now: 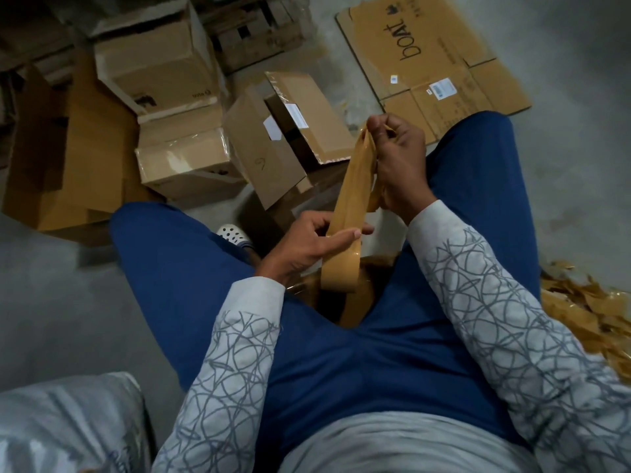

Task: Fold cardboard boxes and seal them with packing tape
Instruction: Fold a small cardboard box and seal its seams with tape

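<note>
Two hands: left hand (304,247), right hand (399,158), each pinching the tape (353,189).
Tape texture: glossy, brown, long flat strip.

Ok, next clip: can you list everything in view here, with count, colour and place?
packing tape strip: one, brown, stretched between both hands above the lap
cardboard boxes: at least three, brown, on the floor ahead and to the left
flattened cardboard sheet: one, brown, printed "boat", on the floor top right
tape scraps: a pile, brown, on the floor at the right edge
wooden crate: one, dark brown, top centre
shoe: one, white, between the knees
bundle: one, pale grey, lower left corner
floor: grey
trousers: blue
sleeves: two, grey, patterned
left hand: pinches the strip's lower part
right hand: pinches its upper end
</note>
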